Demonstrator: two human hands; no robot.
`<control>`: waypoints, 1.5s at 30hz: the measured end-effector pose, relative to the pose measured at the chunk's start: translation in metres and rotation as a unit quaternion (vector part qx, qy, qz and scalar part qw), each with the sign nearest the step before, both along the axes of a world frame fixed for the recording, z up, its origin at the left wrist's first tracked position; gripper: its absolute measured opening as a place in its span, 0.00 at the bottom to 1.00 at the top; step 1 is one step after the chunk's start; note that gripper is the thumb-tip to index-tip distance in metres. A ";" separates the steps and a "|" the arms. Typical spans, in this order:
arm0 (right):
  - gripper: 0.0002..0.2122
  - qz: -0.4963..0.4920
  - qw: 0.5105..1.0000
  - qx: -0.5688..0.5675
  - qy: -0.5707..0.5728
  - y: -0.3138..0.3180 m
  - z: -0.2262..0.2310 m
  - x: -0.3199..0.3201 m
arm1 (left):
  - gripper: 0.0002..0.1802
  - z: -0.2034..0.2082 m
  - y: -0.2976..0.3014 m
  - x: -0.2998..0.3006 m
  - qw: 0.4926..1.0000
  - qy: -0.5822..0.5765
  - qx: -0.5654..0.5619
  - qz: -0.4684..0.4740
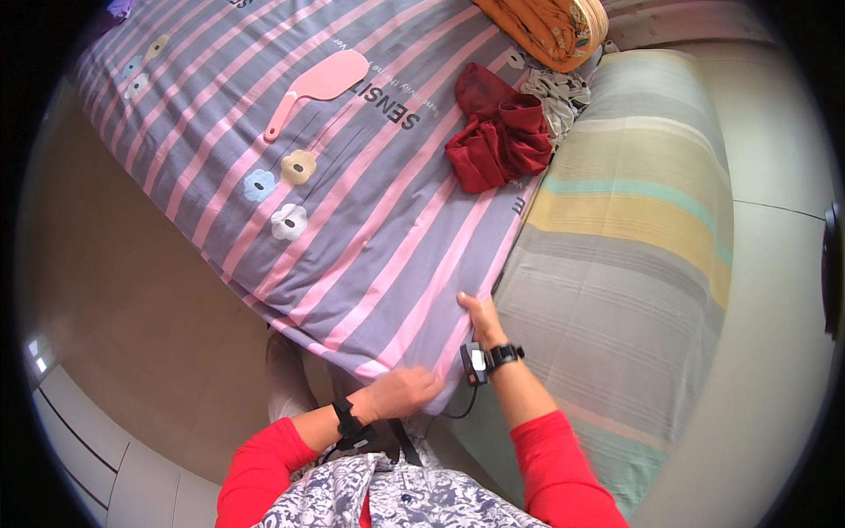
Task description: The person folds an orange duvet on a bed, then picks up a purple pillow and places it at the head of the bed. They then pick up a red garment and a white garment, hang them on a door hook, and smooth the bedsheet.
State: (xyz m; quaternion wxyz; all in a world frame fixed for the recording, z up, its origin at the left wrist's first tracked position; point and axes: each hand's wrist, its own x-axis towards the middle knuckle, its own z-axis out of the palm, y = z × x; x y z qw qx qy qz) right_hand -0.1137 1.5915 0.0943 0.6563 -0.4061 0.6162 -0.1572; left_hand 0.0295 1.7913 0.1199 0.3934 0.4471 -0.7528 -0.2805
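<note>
Sheet [352,176] lies spread over the left mattress; left hand [405,392] pinches its near corner, fingers closed; right hand [480,317] presses its right edge, fingers together; brush [319,84] and red clothes [497,132] remain on top.

From my remote seat, the fingertips of the left hand [405,392] are curled out of sight against the striped sheet [370,202], so its grip cannot be judged. The orange bundle [550,26] is cut off by the top edge. A purple scrap [119,9] at the upper left is too small to identify. The dark object [832,268] at the right rim is cropped.
</note>
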 end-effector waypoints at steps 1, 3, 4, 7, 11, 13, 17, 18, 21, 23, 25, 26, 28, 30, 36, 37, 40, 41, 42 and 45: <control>0.27 -0.022 0.999 -0.005 0.034 0.007 -0.009 -0.004 | 0.16 -0.012 0.003 -0.009 1.000 -0.014 -0.004 -0.007; 0.30 0.028 0.948 -0.124 0.291 0.028 -0.026 -0.004 | 0.15 -0.045 0.012 -0.031 0.999 -0.035 0.008 -0.031; 0.35 0.128 0.918 -0.186 0.325 0.039 -0.029 -0.002 | 0.15 -0.066 0.009 -0.039 0.999 -0.022 0.027 -0.025; 0.40 0.287 0.807 -0.242 0.456 0.075 -0.038 0.013 | 0.14 -0.119 0.009 -0.065 0.986 -0.088 0.141 0.003; 0.42 0.343 0.766 -0.270 0.472 0.075 -0.043 0.021 | 0.14 -0.144 0.022 -0.087 0.973 -0.188 0.131 -0.018; 0.41 0.260 0.775 -0.348 0.458 0.054 -0.055 0.020 | 0.15 -0.145 0.025 -0.091 0.974 -0.197 0.116 -0.006; 0.38 0.138 0.848 -0.272 0.433 0.018 -0.093 0.017 | 0.12 -0.137 0.020 -0.095 0.969 -0.213 0.121 -0.014; 0.38 0.132 0.845 -0.271 0.442 0.017 -0.098 0.017 | 0.11 -0.135 0.019 -0.097 0.963 -0.256 0.082 -0.018; 0.37 0.107 0.846 -0.298 0.428 0.032 -0.097 0.016 | 0.09 -0.135 0.020 -0.104 0.954 -0.280 0.101 -0.030; 0.36 0.093 0.839 -0.370 0.389 0.052 -0.090 0.018 | 0.09 -0.140 0.026 -0.114 0.933 -0.318 0.139 -0.098; 0.37 0.083 0.854 -0.283 0.428 0.070 -0.088 0.023 | 0.09 -0.151 0.036 -0.128 0.932 -0.130 0.333 -0.059; 0.38 0.088 0.851 -0.229 0.464 0.078 -0.089 0.024 | 0.10 -0.158 0.039 -0.136 0.862 0.322 0.391 0.028; 0.40 0.086 0.841 -0.248 0.473 0.086 -0.101 0.027 | 0.11 -0.173 0.041 -0.153 0.707 0.599 0.364 0.096; 0.41 0.096 0.827 -0.247 0.496 0.089 -0.115 0.024 | 0.09 -0.182 0.038 -0.159 0.702 0.578 0.410 0.069; 0.43 0.171 0.842 -0.163 0.486 0.076 -0.082 0.020 | 0.14 -0.131 0.027 -0.038 0.990 0.041 0.109 -0.081; 0.42 0.160 0.845 -0.194 0.472 0.074 -0.069 0.029 | 0.15 -0.120 0.025 -0.004 0.995 0.060 0.056 0.057; 0.38 0.275 0.773 -0.322 0.472 0.051 -0.041 0.086 | 0.22 -0.117 0.031 0.112 0.876 -0.166 0.176 0.418; 0.37 0.218 0.792 -0.405 0.402 0.042 -0.043 0.114 | 0.23 -0.122 0.040 0.141 0.819 -0.179 0.192 0.510; 0.36 0.238 0.798 -0.387 0.396 0.039 -0.050 0.144 | 0.24 -0.129 0.052 0.163 0.735 -0.173 0.229 0.614; 0.32 0.524 0.740 -0.295 0.302 0.078 -0.065 0.209 | 0.24 -0.134 0.124 0.181 0.699 0.045 0.548 0.457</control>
